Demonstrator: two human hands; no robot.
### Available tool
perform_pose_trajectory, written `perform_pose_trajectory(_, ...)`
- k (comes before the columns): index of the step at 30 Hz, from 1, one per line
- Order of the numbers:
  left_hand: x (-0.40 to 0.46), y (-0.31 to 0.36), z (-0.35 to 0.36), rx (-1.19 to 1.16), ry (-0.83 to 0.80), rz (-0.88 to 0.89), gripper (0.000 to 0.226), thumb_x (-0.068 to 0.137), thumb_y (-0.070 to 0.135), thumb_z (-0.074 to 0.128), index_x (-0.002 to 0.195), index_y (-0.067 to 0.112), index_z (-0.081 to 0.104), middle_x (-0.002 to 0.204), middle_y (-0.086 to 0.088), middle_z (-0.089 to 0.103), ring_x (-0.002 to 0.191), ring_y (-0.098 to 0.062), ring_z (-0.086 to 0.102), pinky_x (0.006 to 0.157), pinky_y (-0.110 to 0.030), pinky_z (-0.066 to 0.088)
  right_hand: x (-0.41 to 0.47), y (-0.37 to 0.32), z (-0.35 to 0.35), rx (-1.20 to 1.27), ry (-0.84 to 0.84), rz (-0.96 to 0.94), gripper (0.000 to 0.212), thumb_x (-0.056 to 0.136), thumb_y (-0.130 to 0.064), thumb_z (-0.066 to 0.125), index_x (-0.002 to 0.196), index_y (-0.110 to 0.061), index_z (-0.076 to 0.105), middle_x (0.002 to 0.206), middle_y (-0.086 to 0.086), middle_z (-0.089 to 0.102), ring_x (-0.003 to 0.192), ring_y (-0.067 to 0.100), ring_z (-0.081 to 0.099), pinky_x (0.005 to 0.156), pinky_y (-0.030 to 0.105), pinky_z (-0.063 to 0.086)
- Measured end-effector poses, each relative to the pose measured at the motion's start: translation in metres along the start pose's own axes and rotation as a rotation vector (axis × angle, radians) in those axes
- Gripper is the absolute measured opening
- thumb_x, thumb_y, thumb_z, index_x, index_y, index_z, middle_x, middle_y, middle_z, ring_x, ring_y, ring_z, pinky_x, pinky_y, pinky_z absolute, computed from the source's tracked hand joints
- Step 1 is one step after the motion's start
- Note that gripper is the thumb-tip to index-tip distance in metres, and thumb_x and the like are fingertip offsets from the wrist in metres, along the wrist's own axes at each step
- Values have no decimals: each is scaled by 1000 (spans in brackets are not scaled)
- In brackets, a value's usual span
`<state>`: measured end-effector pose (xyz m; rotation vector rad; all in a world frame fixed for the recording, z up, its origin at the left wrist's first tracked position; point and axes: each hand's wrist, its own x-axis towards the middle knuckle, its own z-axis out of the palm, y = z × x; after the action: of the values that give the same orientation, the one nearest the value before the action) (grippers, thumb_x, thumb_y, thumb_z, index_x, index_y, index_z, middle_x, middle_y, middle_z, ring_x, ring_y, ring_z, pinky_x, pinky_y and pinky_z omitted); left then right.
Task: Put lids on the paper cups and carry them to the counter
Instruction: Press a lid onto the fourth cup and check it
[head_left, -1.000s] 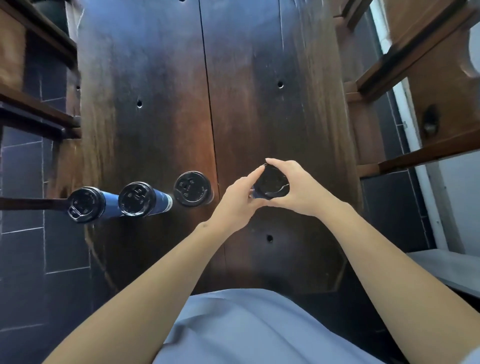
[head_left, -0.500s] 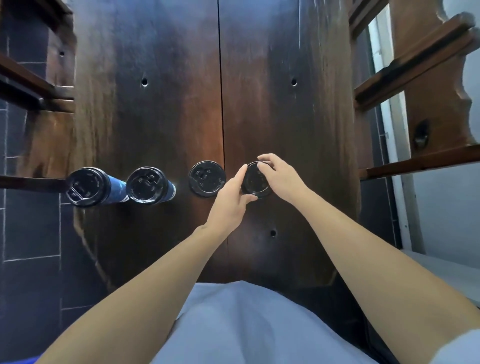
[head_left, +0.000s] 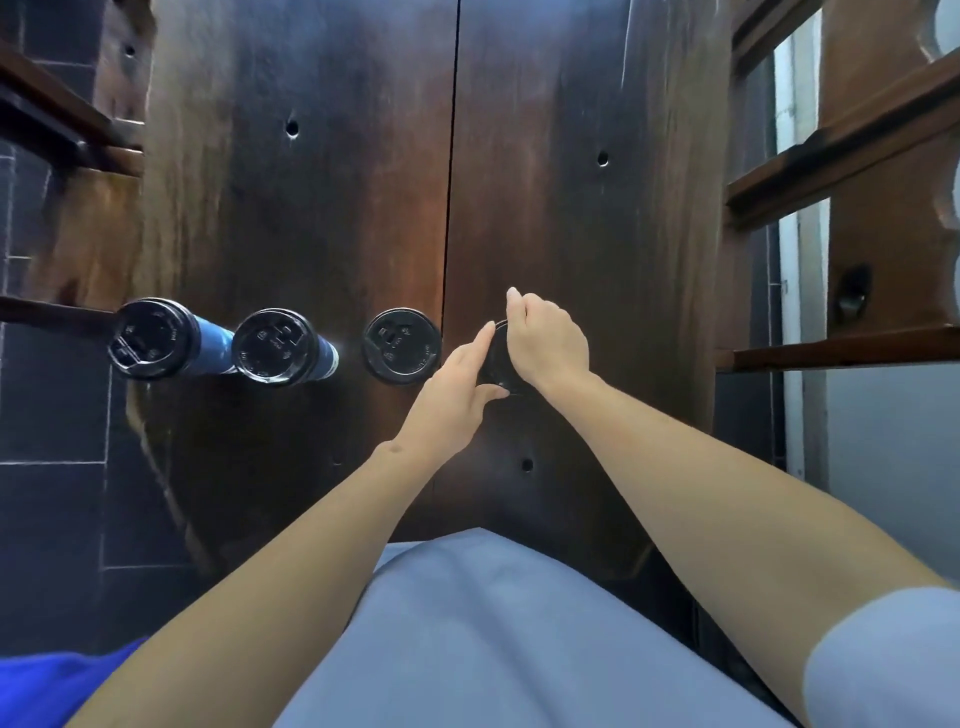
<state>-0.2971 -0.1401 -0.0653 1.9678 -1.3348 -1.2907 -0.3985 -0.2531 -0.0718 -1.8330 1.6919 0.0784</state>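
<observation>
Nearest, pale blue shirt (head_left: 467, 649). Beyond, on dark wooden table (head_left: 571, 234), left hand (head_left: 457, 389) with straight fingers against black lid (head_left: 496, 358); right hand (head_left: 545, 343) curled over it from above. Leftward in a row, three lidded cups (head_left: 402, 345), (head_left: 275, 347), (head_left: 150, 338).

Your two hands (head_left: 519, 358) cover most of the fourth lid (head_left: 496, 358), so you cannot see the cup under it, and the bench (head_left: 571, 208) is cut off at the top edge.
</observation>
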Motion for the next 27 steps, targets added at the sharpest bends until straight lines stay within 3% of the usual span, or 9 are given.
perform_pose_trajectory(6, -2, 2, 4, -28, 43, -37, 76, 101, 13, 66, 164, 17, 23, 154, -8, 52, 139, -25, 53, 121, -43, 39, 2, -5, 7, -82, 111, -20, 46, 108, -39, 25, 82, -18, 57, 83, -1, 62, 72, 20, 54, 67, 33, 34)
perform_pose_trajectory(9, -1, 0, 4, -40, 47, -38, 76, 101, 13, 66, 164, 18, 24, 153, -8, 53, 137, -25, 55, 120, -44, 41, 2, -4, 9, -84, 137, -20, 43, 107, -34, 28, 79, -18, 56, 77, -2, 60, 64, 16, 54, 56, 30, 33)
perform_pose_trajectory(13, -1, -1, 6, -35, 59, -31, 76, 101, 11, 66, 164, 18, 24, 151, -8, 54, 135, -25, 56, 118, -39, 41, 2, -5, 11, -100, 158, -2, 38, 105, -31, 31, 76, -17, 52, 73, -2, 54, 55, 7, 41, 49, 25, 22)
perform_pose_trajectory(20, 1, -2, 5, -6, 59, -15, 76, 102, 13, 65, 164, 17, 23, 154, -9, 51, 137, -27, 54, 116, -38, 41, 1, -5, 15, -116, 183, -13, 37, 106, -32, 31, 79, -17, 52, 75, -1, 58, 66, 17, 56, 57, 27, 38)
perform_pose_trajectory(24, 1, 0, 4, 16, 39, -13, 76, 102, 14, 64, 165, 17, 21, 156, -9, 49, 138, -27, 53, 115, -35, 41, 1, -9, 13, -144, 182, 20, 38, 106, -31, 29, 80, -16, 53, 78, 0, 58, 67, 19, 53, 50, 23, 26)
perform_pose_trajectory(27, -1, 0, 4, 26, 43, -9, 76, 102, 14, 65, 165, 17, 21, 153, -10, 51, 135, -28, 56, 114, -38, 43, -1, -9, 12, -122, 174, 26, 40, 106, -33, 28, 81, -16, 55, 79, 1, 60, 68, 19, 54, 53, 26, 29)
